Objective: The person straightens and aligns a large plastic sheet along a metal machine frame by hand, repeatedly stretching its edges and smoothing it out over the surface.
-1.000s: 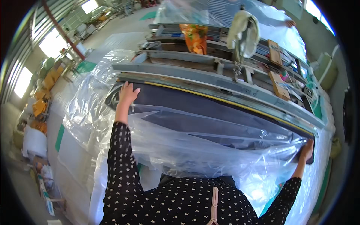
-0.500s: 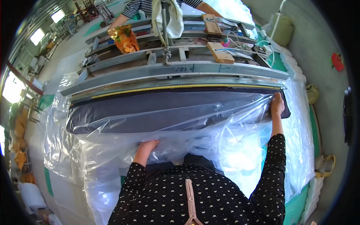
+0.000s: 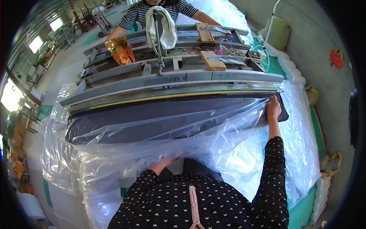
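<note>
We see the right hand (image 3: 273, 108) at three o'clock, fingers clamped on the clear plastic sheet (image 3: 213, 141) over the dark pad (image 3: 152, 116). The left hand (image 3: 163, 164), near six o'clock, lies under plastic; its fingers we cannot tell.

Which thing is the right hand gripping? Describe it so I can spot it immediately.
Start at the long grey metal frame across the middle. Just below it lies a wide dark grey cushion, and the right hand grips its right end. Unlike the loose clear plastic sheet around it, it is opaque and flat.
</note>
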A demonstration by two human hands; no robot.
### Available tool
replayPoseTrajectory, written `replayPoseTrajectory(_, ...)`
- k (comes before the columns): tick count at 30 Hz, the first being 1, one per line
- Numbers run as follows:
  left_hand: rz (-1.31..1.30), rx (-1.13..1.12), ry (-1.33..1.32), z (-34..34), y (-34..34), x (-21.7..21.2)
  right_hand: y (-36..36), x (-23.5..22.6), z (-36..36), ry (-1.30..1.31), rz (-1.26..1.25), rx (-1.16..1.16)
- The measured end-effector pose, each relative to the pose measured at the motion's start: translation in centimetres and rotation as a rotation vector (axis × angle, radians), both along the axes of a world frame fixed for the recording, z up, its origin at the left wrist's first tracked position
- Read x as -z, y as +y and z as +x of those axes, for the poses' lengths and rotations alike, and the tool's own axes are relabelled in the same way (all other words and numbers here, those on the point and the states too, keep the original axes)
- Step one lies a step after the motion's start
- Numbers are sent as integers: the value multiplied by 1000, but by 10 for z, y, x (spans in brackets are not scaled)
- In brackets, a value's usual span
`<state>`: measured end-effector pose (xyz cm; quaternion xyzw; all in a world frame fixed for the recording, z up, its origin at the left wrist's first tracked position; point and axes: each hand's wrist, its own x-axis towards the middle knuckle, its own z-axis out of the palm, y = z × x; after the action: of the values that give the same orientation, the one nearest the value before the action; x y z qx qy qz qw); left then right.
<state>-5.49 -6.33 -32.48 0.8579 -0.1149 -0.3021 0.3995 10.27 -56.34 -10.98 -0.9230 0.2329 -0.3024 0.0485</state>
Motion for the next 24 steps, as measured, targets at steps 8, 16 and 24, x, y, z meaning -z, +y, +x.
replayPoseTrajectory(8,-289,150,-183,-20,-34,22,5,-7,2,-12,43,-33)
replayPoseTrajectory(16,-692,-734,-919,-15,60,-362,-8,5,1,-50,296,32)
replayPoseTrajectory(24,-917,-713,-666,-67,85,-259,-49,31,19,-232,219,-43)
